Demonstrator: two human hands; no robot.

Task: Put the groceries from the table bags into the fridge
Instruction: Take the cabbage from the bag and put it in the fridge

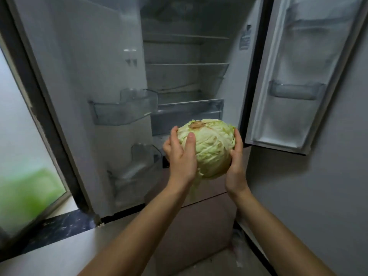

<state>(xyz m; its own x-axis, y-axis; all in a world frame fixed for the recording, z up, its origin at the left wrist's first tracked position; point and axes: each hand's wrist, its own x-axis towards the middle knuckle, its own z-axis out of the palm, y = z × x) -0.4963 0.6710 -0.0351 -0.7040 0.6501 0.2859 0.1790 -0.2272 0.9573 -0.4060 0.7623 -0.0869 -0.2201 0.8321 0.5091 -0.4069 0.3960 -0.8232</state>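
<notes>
1. Both hands cup one cabbage [209, 148] — left hand [182, 156] with fingers curled round its left side; right hand [236, 162] curled round its right.
2. Cabbage is held stem-end up in front of the open fridge [187, 76]; both doors stand wide.
3. Clear drawer [187, 114] sits just behind it.

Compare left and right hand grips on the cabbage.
The left hand lays its thumb across the cabbage's near face; the right hand only tips its thumb on the edge. The left hand shows its back to the camera; the right hand mostly its thumb side. Shared: both cup the cabbage from opposite sides, fingers curled round it.
</notes>
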